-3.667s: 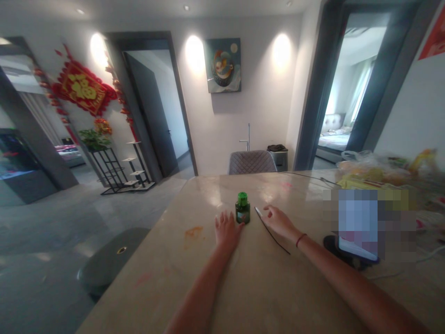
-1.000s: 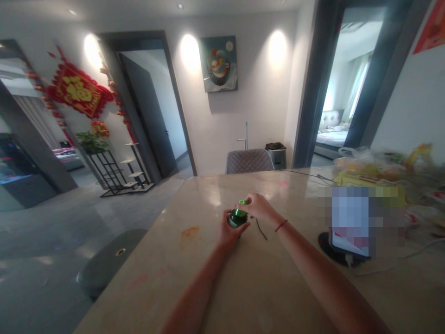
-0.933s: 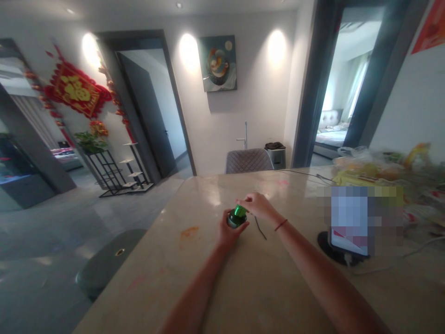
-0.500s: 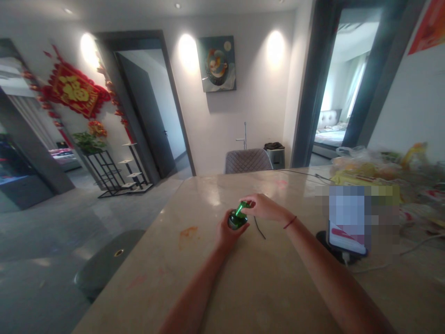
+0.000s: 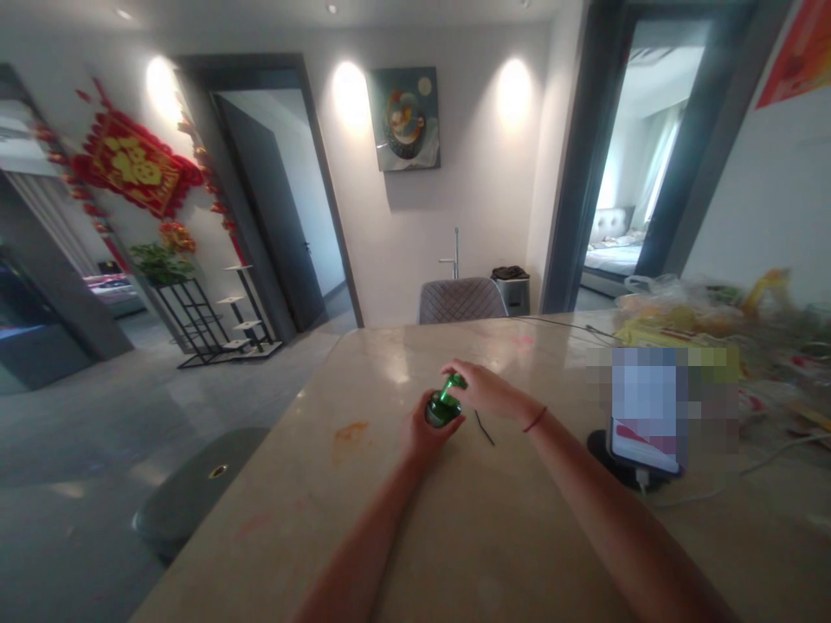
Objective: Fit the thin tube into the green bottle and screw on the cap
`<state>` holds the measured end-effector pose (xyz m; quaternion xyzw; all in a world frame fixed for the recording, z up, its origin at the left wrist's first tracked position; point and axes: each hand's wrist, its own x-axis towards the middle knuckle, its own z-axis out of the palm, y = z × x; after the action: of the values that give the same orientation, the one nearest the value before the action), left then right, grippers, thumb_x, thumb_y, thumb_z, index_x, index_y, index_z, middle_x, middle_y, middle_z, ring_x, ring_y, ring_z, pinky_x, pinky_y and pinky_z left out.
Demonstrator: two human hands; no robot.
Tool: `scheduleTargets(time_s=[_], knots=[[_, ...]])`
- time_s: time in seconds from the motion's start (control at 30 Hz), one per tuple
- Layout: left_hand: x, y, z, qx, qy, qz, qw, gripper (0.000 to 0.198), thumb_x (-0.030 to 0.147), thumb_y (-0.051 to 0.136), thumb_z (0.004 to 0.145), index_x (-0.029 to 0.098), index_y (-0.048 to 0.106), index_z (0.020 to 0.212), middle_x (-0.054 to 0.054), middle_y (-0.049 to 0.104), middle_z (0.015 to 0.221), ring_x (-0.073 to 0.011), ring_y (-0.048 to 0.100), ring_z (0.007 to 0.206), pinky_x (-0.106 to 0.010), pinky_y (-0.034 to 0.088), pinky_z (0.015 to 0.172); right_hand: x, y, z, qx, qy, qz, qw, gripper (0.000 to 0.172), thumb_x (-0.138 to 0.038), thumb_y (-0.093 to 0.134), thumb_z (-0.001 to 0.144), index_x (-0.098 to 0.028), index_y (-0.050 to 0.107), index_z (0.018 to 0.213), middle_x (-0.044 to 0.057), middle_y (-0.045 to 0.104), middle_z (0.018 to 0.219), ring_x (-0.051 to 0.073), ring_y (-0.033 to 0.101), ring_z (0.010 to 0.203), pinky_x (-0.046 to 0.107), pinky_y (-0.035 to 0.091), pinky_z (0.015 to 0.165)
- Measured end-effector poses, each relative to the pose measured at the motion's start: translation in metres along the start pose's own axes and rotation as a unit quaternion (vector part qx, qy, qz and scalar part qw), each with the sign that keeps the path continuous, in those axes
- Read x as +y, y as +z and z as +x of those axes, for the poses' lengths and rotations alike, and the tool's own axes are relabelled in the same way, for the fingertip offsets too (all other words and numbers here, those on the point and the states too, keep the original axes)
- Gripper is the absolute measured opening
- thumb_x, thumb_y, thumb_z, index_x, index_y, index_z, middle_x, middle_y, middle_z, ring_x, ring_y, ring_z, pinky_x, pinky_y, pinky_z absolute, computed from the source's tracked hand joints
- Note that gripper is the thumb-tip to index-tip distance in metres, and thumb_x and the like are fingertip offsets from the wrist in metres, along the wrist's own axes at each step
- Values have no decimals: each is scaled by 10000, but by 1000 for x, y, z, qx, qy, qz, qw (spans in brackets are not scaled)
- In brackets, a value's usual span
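Note:
My left hand point(image 5: 423, 430) is wrapped round a small dark green, shiny rounded object point(image 5: 443, 410) just above or on the table; I cannot tell whether it touches the top. From its upper side rises a bright green narrow stem point(image 5: 447, 390). My right hand point(image 5: 480, 386) reaches over from the right, its fingers closed round the upper end of this stem. Whether stem and rounded body are one piece cannot be made out. A thin dark strip point(image 5: 484, 428) lies on the table just right of my hands.
A phone point(image 5: 646, 415) stands tilted on a dark round base on the right of the stone-topped table point(image 5: 506, 536), its cable plugged in. Bags and clutter point(image 5: 701, 311) fill the back right. A quilted chair point(image 5: 462, 301) stands beyond the far edge, a green stool point(image 5: 201, 484) at left.
My right hand has turned slightly at the stem's top, its wrist a little further left. My left hand keeps its hold. The whole view has shifted slightly.

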<state>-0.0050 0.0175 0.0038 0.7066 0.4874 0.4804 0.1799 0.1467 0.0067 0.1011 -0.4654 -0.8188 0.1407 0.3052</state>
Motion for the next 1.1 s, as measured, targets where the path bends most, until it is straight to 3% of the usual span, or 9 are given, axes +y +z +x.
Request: scheduleTargets(time_s=[0.13,0.27,0.4,0.5,0.6,0.7,0.87,1.0,1.1], knots=[[2,-1,-1,-3,0,2,1000,577,477,686,558,195,539,1040,-23,651,814,-157,602,717,-259,468,655,5,-1,0,-17,10,37,999,394,-394,488,807,-167,502,1128,93,613,1060,169,576,921,256,415,776],[4,-1,-1,-15,-1,-4,1000,561,470,689,557,203,545,1029,-14,649,812,-157,600,720,-265,468,662,8,-2,0,-14,98,-60,993,320,-444,442,821,-182,615,883,84,658,859,188,593,788,267,404,686],[5,-1,-1,-4,-2,-15,1000,550,458,693,552,204,549,1018,-15,651,825,-162,600,737,-275,470,682,9,-7,-3,-27,40,-29,998,254,-312,502,792,-168,557,995,69,640,890,159,579,767,250,411,686],[4,0,-1,2,-7,-7,1000,556,459,698,548,200,551,1018,-26,653,818,-164,600,729,-275,471,678,8,-6,-5,-35,-4,14,999,363,-227,542,749,-151,489,1100,91,593,1039,156,560,878,245,415,751],[3,0,-1,0,-6,5,1000,577,465,702,541,204,548,1033,-30,655,833,-166,600,736,-276,470,679,6,-1,-3,-17,30,13,999,459,-291,547,757,-122,434,1169,138,560,1099,187,553,932,277,411,784],[4,-1,-2,-12,1,9,1000,587,477,690,551,213,534,1051,-22,650,856,-165,598,752,-280,461,695,6,4,1,3,79,-27,996,350,-303,490,795,-98,490,1078,158,593,1007,210,566,888,313,405,777],[6,-2,-2,-18,-3,19,1000,578,499,671,567,214,526,1048,-22,643,847,-167,592,750,-278,451,684,6,2,-1,1,21,14,1000,406,-227,586,707,-137,472,1086,107,573,1049,167,555,891,259,407,775],[7,-2,-2,-15,0,15,1000,574,493,675,565,219,530,1048,-20,643,841,-166,590,739,-281,453,684,8,2,-1,20,80,2,997,357,-286,536,759,-138,486,1081,121,588,1022,189,566,880,296,409,776],[7,-2,-2,-8,-5,5,1000,568,481,686,553,219,539,1036,-22,644,835,-168,590,736,-282,457,680,10,2,0,12,55,8,998,346,-250,563,729,-141,503,1051,110,592,1007,183,563,879,289,407,780]])
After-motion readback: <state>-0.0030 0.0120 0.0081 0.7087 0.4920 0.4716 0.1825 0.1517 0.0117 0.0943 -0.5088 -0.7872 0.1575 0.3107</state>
